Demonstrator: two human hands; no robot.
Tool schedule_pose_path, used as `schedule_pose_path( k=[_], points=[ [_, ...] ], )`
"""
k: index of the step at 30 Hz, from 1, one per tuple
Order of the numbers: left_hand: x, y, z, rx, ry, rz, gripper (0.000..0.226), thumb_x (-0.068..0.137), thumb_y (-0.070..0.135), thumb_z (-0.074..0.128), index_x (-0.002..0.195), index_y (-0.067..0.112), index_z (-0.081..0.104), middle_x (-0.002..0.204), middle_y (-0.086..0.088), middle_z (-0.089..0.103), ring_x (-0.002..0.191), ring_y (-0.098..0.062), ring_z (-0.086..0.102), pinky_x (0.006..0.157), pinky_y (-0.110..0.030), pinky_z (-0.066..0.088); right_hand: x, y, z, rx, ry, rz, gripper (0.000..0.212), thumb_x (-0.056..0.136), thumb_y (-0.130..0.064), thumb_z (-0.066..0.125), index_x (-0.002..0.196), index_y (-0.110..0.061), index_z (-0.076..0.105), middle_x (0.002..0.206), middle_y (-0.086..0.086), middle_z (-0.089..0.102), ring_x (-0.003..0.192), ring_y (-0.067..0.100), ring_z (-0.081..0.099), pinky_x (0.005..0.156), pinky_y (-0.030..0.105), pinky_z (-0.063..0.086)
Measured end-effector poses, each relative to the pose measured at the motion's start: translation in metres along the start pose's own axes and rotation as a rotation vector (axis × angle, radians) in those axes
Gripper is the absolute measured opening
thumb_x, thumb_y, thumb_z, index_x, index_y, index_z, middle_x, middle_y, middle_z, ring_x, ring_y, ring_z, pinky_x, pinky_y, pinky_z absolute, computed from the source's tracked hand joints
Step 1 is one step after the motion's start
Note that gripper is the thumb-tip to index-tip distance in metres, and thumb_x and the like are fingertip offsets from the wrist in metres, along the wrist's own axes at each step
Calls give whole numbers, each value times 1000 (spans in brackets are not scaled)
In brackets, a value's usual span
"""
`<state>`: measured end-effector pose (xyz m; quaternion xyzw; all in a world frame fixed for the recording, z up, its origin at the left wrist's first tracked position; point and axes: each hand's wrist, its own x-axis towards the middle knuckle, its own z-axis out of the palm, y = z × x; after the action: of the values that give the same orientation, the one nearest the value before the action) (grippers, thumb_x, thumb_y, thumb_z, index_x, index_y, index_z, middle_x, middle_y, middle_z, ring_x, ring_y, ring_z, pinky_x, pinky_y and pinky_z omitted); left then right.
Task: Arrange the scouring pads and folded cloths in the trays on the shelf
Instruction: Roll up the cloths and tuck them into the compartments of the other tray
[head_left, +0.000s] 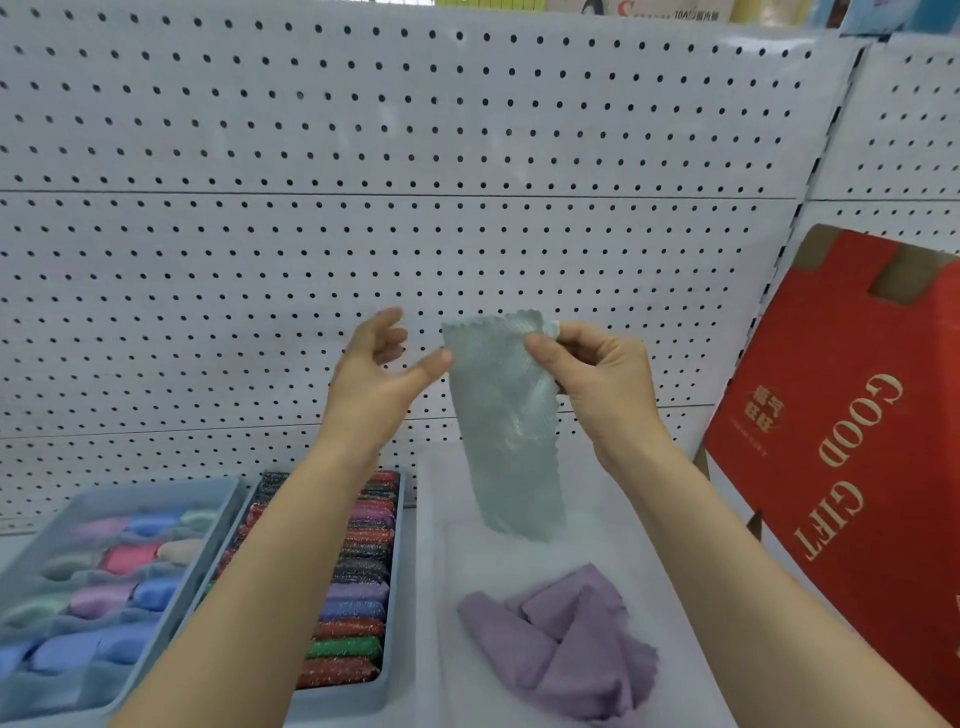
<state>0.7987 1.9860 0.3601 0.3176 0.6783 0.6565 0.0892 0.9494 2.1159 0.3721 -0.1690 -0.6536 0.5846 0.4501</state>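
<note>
Up in the air goes the pale grey-green mesh cloth with the scalloped edge, held in front of the shelf. The right hand has it by the top right corner, thumb and fingers pinching the fabric, and the rest hangs straight down. Its lower end reaches the pale white tray below. The left hand is just beside it, fingers spread and loosely bent, gripping nothing, the thumb tip right at the cloth's left edge.

Lower in that same white tray lies a crumpled lilac cloth, unfolded and bunched. To the left, a grey-blue plastic tray carries a tight row of glittery scouring pads in red, green, purple and dark tones. Next to it on the far left, a second grey-blue divided tray holds folded pastel cloths in pink, blue and green.

On the right, a red cardboard box lettered GOOD GIFT stands tilted. Behind everything runs the white pegboard back panel.
</note>
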Motion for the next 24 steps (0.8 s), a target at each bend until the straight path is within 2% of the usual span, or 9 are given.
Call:
schedule_pose_path(
  k=[3,5,7,10,14,16,18,20,24],
  points=[
    [2,-14,9,-59,-200,-137,77,79,40,78,146,29,43,143,15,51,134,-2,43,102,-28,36,2,-2,-6,48,-41,5,5,87,-13,73,85,-14,77,79,9,72,73,23,64,70,36,52],
    [3,-14,17,-147,-252,-169,72,79,42,77,143,26,48,136,15,59,131,-3,50,107,-31,38,4,-3,-9,58,-52,15,4,87,-13,73,88,-11,76,82,10,72,74,23,63,71,35,51],
    [8,-11,22,-199,-231,-166,54,84,37,75,134,25,58,119,14,70,120,-7,60,108,-37,42,5,-4,-13,73,-52,23,5,87,-10,71,91,-8,75,82,9,73,73,21,65,69,31,53],
    [13,-4,26,-289,-201,-148,25,89,21,73,113,18,69,99,2,76,102,-14,70,100,-37,52,6,-5,-19,100,-61,46,7,87,-5,70,93,-7,74,82,5,74,73,17,68,67,26,55],
    [15,2,27,-361,-199,-105,2,88,12,71,90,11,72,89,-3,72,85,-15,69,86,-30,56,10,0,-27,30,-25,72,22,83,6,71,99,-8,72,84,0,74,80,15,68,72,24,55],
    [15,6,27,-406,-204,-97,3,87,12,71,85,13,70,85,-1,70,80,-14,67,77,-28,55,12,4,-28,5,-5,116,30,80,11,71,101,-10,71,85,-1,74,84,14,69,75,24,55],
    [13,10,29,-440,-190,-106,4,86,12,72,86,15,68,80,2,70,74,-11,67,68,-25,54,12,7,-26,14,3,160,30,77,7,76,100,-12,72,85,1,74,85,15,70,78,25,56],
    [11,15,30,-454,-171,-102,6,86,12,73,90,13,68,78,1,70,70,-11,66,62,-23,54,13,10,-23,33,20,168,24,76,1,79,95,-13,73,84,2,75,84,15,70,82,28,57],
    [11,19,27,-441,-130,-50,6,86,14,73,91,12,70,79,0,71,70,-11,65,62,-24,53,14,10,-20,67,34,147,2,84,-9,76,84,-11,75,82,4,73,80,17,67,84,33,56]
  ],
)
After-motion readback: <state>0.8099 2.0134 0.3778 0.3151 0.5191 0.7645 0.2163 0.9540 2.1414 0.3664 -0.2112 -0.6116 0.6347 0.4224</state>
